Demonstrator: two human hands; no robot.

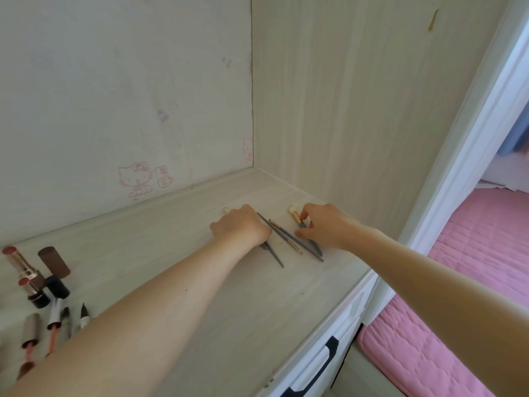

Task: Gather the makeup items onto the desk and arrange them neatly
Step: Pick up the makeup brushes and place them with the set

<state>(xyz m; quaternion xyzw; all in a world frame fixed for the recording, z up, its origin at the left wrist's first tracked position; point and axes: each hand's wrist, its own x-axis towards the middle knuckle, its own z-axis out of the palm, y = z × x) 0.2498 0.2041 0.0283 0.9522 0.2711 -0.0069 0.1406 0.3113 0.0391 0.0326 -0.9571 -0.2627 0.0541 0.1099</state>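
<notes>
Hands (240,227) (320,224) on brushes (289,239); lipsticks (25,270) unlabelled, desk (171,253).

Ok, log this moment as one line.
left hand: on a brush | right hand: pinching brush | loose brushes between | lipsticks far left

The desk (200,282) is pale whitewashed wood grain, matching the side panel (329,110). The back wall (114,81) is off-white with faint pink cartoon-cat outlines (136,179). The makeup brushes (294,239) have grey-blue handles, one tan, and a cream-bristled head (292,209) with a gold ferrule. The lipsticks (25,270) show dusty red bullets in rose-gold tubes; a cap (54,260) beside them is matte brown. The bed cover (458,282) is quilted pink. The drawer handles (332,346) are black on white fronts
</notes>
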